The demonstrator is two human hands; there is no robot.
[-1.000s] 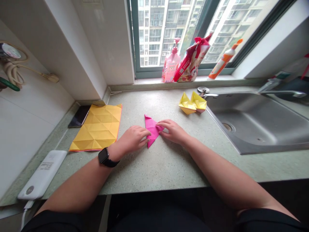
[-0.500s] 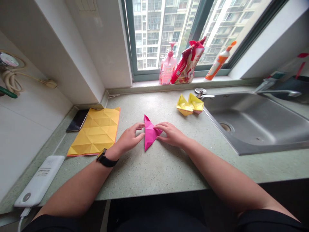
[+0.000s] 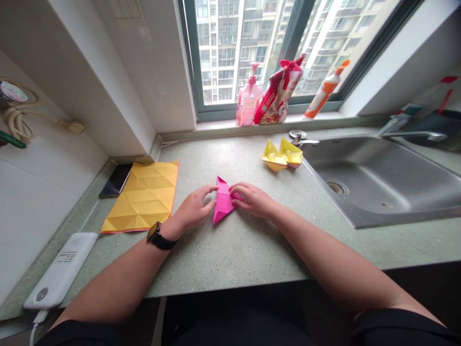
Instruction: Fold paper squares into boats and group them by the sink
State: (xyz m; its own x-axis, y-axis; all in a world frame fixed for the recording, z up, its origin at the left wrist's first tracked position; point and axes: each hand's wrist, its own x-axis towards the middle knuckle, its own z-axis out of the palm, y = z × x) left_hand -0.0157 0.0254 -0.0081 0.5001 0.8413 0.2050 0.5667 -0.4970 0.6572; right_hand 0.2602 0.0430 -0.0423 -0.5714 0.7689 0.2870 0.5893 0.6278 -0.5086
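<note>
The pink folded paper (image 3: 224,204) lies on the counter (image 3: 230,257), between the two hands. At its 9 o'clock, the left hand (image 3: 193,206) has thumb and fingers parted at the paper's edge, gripping nothing. At 3 o'clock, the right hand (image 3: 257,202) curves loosely, fingertips over the paper's corner; whether it pinches cannot be told. Farther out, two yellow folded pieces (image 3: 275,161) stand at 2 o'clock, creased orange-yellow sheets (image 3: 144,194) lie at 9, and a white power bank (image 3: 61,271) at 8.
</note>
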